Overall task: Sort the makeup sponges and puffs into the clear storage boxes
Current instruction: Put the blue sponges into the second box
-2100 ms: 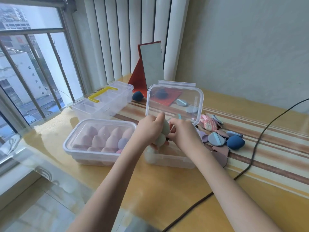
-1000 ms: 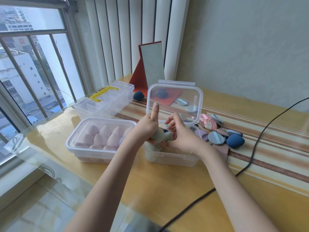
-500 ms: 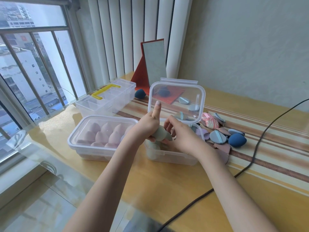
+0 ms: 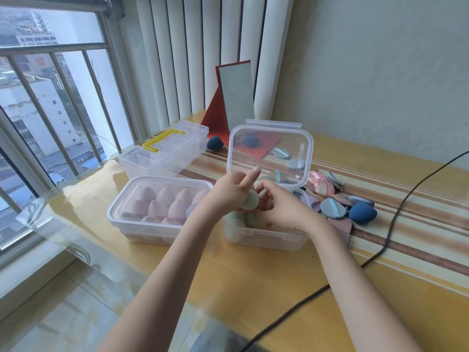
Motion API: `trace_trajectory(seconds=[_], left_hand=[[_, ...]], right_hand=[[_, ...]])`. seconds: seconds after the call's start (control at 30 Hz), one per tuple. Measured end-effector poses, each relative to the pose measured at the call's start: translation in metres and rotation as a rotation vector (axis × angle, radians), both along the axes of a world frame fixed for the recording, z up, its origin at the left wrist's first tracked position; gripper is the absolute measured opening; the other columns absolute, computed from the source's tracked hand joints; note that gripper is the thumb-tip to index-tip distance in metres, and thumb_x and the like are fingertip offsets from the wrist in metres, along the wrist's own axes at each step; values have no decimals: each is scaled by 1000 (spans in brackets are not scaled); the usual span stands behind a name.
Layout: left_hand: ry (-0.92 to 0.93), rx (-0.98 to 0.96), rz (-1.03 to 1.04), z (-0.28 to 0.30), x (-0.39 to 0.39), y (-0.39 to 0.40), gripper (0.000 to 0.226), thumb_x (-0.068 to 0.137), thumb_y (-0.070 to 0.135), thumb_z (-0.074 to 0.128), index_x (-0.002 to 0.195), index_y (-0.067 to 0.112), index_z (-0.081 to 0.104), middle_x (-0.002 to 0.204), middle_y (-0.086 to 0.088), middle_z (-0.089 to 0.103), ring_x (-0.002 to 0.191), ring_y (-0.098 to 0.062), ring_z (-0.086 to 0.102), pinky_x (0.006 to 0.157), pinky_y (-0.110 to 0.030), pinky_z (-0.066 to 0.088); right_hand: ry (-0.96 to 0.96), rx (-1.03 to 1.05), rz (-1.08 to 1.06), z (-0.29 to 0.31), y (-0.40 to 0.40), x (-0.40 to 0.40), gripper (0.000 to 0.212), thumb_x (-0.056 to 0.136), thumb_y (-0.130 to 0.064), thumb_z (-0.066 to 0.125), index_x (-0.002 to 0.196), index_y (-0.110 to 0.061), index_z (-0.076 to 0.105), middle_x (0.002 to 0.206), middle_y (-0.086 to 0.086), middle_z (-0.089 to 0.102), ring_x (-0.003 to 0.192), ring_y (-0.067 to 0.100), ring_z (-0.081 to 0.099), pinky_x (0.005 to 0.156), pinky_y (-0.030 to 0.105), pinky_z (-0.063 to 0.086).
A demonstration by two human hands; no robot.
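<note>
Your left hand (image 4: pixel 229 190) holds a pale green sponge (image 4: pixel 250 200) in a closed grip, with one finger pointing up. Your right hand (image 4: pixel 281 207) is curled just beside it and touches the sponge; I cannot tell if it pinches it. Both are above the open box (image 4: pixel 264 237), where more green sponges lie. To the left stands a closed box (image 4: pixel 157 207) of pink sponges. To the right, puffs (image 4: pixel 332 208) lie on the worktop (image 4: pixel 253 280).

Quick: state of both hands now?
Left hand: holding the pale green sponge, index finger raised.
Right hand: fingers curled beside it; grip cannot be told.
</note>
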State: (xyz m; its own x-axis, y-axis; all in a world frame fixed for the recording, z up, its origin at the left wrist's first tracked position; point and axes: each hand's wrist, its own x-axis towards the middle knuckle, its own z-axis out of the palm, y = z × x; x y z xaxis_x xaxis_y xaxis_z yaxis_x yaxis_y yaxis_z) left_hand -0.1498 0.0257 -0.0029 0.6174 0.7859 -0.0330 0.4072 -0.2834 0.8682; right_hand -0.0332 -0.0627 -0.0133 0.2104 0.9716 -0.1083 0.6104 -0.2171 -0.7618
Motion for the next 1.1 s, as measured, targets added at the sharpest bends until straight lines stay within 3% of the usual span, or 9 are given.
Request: trace_trajectory(seconds=[0.2,0.4,0.5,0.6,0.73,0.8,0.9,1.0,1.1], left_hand=[[-8,-38,9,0,0,4,59,93,61,31,66,14,55,95,-23,68,95,-36,64,90,-50,51],[81,39,-22,5,-1,0,73,95,59,26,96,-5,62,99,-25,65,98,-37,61,90,-48,50],[34,-68,0,12,-3,-4,68,94,61,20,82,5,58,91,-17,60,97,-33,62,86,-43,53],[-78,-278,34,16,-4,-9,63,93,63,19,73,11,49,83,-11,57,86,-27,65,72,-37,58],[-98,-394,-33,13,-5,-8,28,102,29,31,90,7,42,100,-22,64,78,-20,67,73,-31,55],[-21,-295,-71,9,-5,-5,7,95,11,47,97,4,45,106,-23,65,86,-22,67,72,-32,57],[129,52,-158,6,-6,0,29,74,3,73,97,7,55,93,-7,72,82,-12,67,70,-24,57],[260,370,-227,8,-3,-1,41,64,9,82,100,11,62,87,0,66,72,-13,56,59,-20,42],[320,531,-306,4,5,-3,42,64,12,81,103,13,65,96,-2,66,82,-18,57,69,-25,46]], right_hand=[[100,15,91,12,-9,-9,55,85,-16,71,127,-27,38,77,-12,47,54,-11,51,56,5,38],[-74,168,-87,9,-4,-13,42,71,-32,82,95,-27,48,80,-6,43,68,12,39,62,25,37],[-87,239,-52,7,-6,-10,27,75,-28,78,86,-27,53,82,-9,48,64,9,39,57,19,35],[-90,312,-94,9,-9,-5,11,75,-26,72,79,-20,64,68,-3,51,58,9,39,58,29,35],[17,306,-187,12,-18,6,11,75,-27,63,85,-24,64,64,-8,60,60,8,49,61,29,42],[110,237,-169,15,-23,11,19,82,-22,54,97,-30,61,62,-7,62,59,11,53,55,29,43],[212,188,-96,19,-26,9,22,90,-9,52,97,-28,60,73,-2,67,70,18,61,64,28,50],[146,181,-67,19,-29,3,14,84,-22,72,87,-30,61,97,-7,63,88,9,58,80,24,44],[86,140,-84,18,-31,4,22,77,-26,78,93,-31,64,96,-4,62,80,10,54,77,26,45]])
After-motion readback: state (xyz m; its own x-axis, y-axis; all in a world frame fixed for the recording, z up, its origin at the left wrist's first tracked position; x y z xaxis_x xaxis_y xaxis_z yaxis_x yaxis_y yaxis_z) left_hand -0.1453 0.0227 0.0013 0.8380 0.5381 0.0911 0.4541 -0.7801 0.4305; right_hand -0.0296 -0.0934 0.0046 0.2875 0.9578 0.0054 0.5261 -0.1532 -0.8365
